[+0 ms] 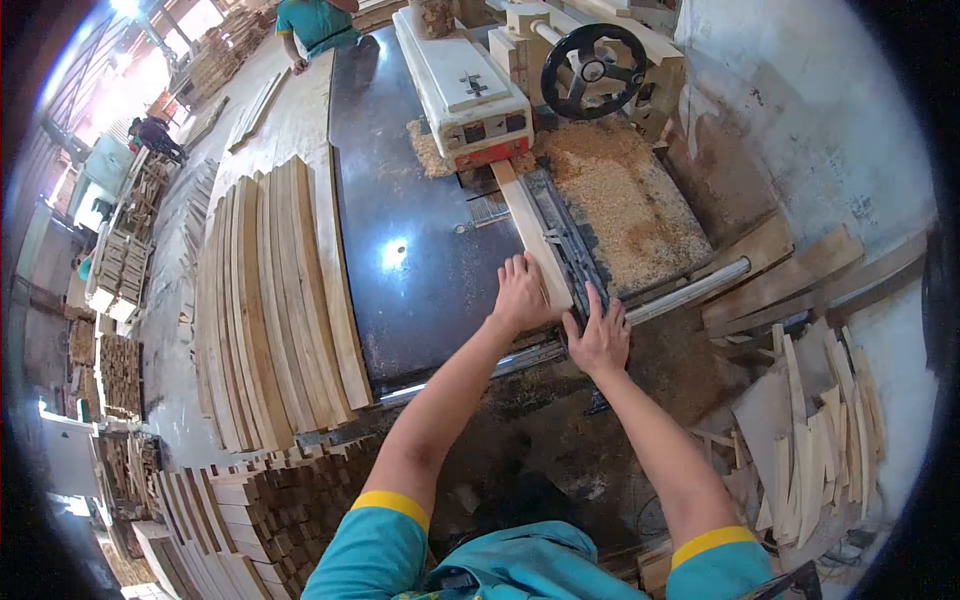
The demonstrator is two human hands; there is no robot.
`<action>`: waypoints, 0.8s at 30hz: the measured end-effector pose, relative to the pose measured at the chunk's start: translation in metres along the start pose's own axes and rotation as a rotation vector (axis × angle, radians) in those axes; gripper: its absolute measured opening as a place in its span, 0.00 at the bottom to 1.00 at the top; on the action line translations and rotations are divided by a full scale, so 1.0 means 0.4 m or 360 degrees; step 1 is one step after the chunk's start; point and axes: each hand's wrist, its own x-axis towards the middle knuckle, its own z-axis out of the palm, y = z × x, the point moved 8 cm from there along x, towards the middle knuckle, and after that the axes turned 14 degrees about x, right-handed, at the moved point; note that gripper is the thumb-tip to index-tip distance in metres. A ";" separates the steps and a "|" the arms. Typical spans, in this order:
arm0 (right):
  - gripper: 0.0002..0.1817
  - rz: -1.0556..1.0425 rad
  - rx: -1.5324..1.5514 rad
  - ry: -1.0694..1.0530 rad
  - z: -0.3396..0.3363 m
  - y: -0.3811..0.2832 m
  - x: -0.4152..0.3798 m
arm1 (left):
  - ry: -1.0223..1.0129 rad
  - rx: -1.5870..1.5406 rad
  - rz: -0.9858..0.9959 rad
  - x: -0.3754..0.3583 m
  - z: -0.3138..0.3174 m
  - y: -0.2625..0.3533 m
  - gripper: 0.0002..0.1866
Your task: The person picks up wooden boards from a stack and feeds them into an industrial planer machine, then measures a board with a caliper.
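A long, narrow wooden board [529,228] lies flat on the dark metal saw table [430,310], its far end under the white housing [478,95] of the machine. My left hand [521,295] grips the board near its close end, fingers bent over the left edge. On the right, my right hand [601,335] has its fingers apart, reaching along the dark metal guide fence [568,235]. Its thumb is at the board's near corner. The board's right side runs along the fence.
Several long planks [265,300] lie side by side left of the table. Sawdust [625,195] covers the right side, below a black handwheel [593,70]. A co-worker [318,25] stands at the far end. Stacked wood [290,510] and offcuts [820,440] flank me.
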 end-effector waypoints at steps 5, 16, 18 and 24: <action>0.36 0.0023 0.0013 0.0036 0.012 0.016 -0.001 | -0.0056 -0.0194 -0.0090 0.083 0.040 -0.073 0.76; 0.34 0.0103 0.0033 0.0026 -0.011 -0.004 -0.008 | 0.0466 -0.0890 0.0219 -0.364 0.012 0.069 0.44; 0.34 0.0089 0.0081 -0.0003 -0.008 -0.001 -0.006 | -0.0344 -0.1533 0.0026 -0.520 0.073 0.109 0.33; 0.28 0.0214 0.0268 0.0052 -0.048 -0.047 -0.026 | -0.0589 -0.1322 -0.0540 -1.074 0.168 -0.079 0.25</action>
